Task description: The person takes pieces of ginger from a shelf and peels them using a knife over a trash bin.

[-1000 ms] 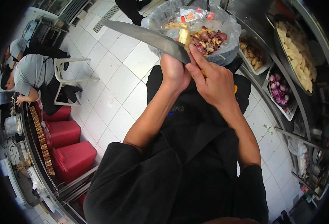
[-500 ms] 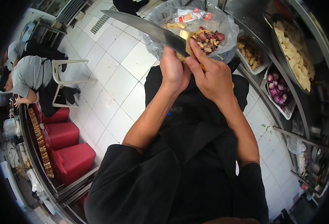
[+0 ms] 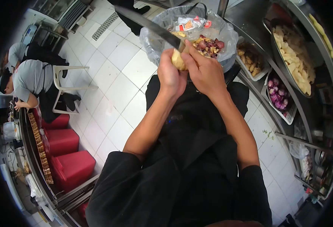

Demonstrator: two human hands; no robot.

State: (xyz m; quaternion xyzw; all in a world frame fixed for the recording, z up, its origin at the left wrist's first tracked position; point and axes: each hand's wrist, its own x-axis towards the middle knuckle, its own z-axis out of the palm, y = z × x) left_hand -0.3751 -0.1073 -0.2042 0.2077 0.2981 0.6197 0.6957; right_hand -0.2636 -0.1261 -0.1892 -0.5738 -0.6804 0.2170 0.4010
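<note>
My left hand (image 3: 170, 73) is closed around a pale yellow piece of ginger (image 3: 179, 60), held close over the near rim of a bin. In my right hand (image 3: 206, 70) is a large kitchen knife (image 3: 151, 24), its long blade pointing up and to the left across the top of the ginger. The right fingers wrap the handle end and mostly cover it, with the thumb near the ginger. Just beyond both hands, the bin lined with a clear plastic bag (image 3: 150, 41) holds reddish onion skins, yellow peelings (image 3: 210, 45) and a printed wrapper (image 3: 191, 23).
On the right, shelving carries a tray of unpeeled ginger (image 3: 251, 62), a basket of purple onions (image 3: 278, 94) and a metal pan of pale peeled pieces (image 3: 291, 60). Left stand red bins (image 3: 74, 170), a white chair (image 3: 57, 79) and two people, the nearer one bending over a counter (image 3: 34, 64).
The knife has shifted from beside the ginger to above it, and the ginger has turned lower into my left palm. Both hands have moved slightly left.
</note>
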